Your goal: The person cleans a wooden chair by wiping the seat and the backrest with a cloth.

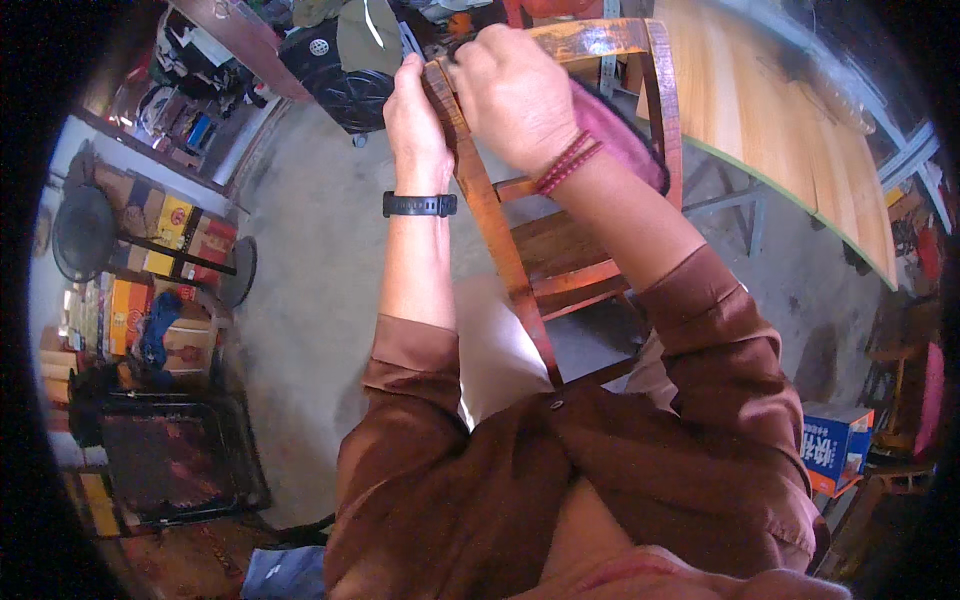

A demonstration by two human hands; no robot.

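A worn wooden chair [491,217] with a curved top rail and slatted frame stands tilted against my lap. My left hand [418,112], with a black band on its wrist, rests along the near post's upper end, its thumb pointing up. My right hand [514,94], with beaded strands at the wrist, is curled over the frame just beside it. The fingertips are turned away, and whether they hold something small is hidden. A pink pad with a dark fuzzy edge [619,135] shows behind the right wrist, inside the frame.
A wood-grain board [780,142] on metal legs stands at right. A black wheeled case [349,90] is beyond the left hand. Stacked cartons [131,300], a round-seated stool [84,232] and a black framed item [176,457] line the left. A blue and orange box [836,450] sits at lower right.
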